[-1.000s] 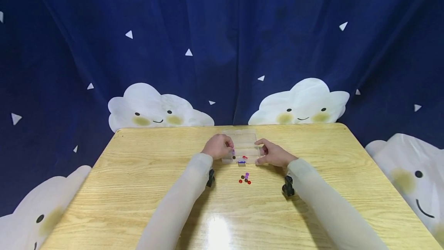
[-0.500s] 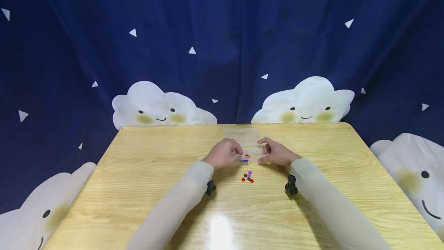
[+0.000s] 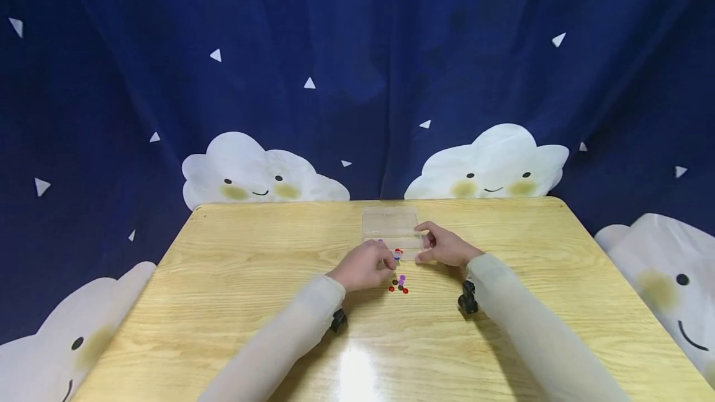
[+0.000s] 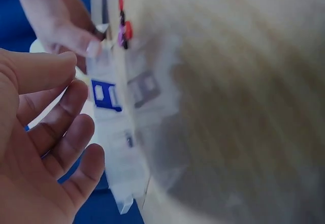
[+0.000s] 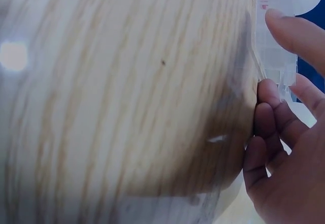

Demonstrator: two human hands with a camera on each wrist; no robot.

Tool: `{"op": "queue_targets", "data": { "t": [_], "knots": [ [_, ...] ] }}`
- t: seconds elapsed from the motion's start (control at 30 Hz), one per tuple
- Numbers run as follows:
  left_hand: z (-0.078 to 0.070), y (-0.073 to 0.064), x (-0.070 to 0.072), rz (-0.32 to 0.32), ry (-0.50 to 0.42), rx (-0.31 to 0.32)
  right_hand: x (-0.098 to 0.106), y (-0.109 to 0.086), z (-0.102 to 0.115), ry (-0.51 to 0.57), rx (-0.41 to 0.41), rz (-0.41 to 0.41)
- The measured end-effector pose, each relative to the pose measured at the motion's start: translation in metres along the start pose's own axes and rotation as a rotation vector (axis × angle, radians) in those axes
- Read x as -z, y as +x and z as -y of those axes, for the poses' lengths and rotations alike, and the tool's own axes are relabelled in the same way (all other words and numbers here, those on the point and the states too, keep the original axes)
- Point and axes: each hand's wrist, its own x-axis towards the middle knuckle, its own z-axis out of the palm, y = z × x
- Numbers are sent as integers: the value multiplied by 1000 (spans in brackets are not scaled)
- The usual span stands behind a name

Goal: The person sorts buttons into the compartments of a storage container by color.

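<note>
In the head view, the left hand (image 3: 364, 267) is at the near left of an open clear box (image 3: 391, 222), just beside small coloured pieces (image 3: 401, 288) on the table (image 3: 251, 247); the right hand (image 3: 449, 248) holds the box's right end. In the left wrist view, thumb and index meet; I cannot tell whether they pinch anything. In the right wrist view, bent fingers touch the box.

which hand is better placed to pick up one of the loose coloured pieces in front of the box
Probably the left hand: in the head view it is close beside the loose coloured pieces, and no held object shows. The right hand is farther off, at the right end of the clear box.
</note>
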Motion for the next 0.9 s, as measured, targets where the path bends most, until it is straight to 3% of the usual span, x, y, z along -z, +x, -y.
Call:
{"op": "queue_targets", "data": {
  "t": [0.17,0.53,0.9],
  "knots": [
    [-3,-2,-9,36,60,-49,-1,-1,0,20,11,15],
    [-5,-3,-12,78,121,17,-1,2,1,1,-16,9],
    [-4,0,-13,84,190,-12,1,3,-1,15,-19,-1]
  ]
}}
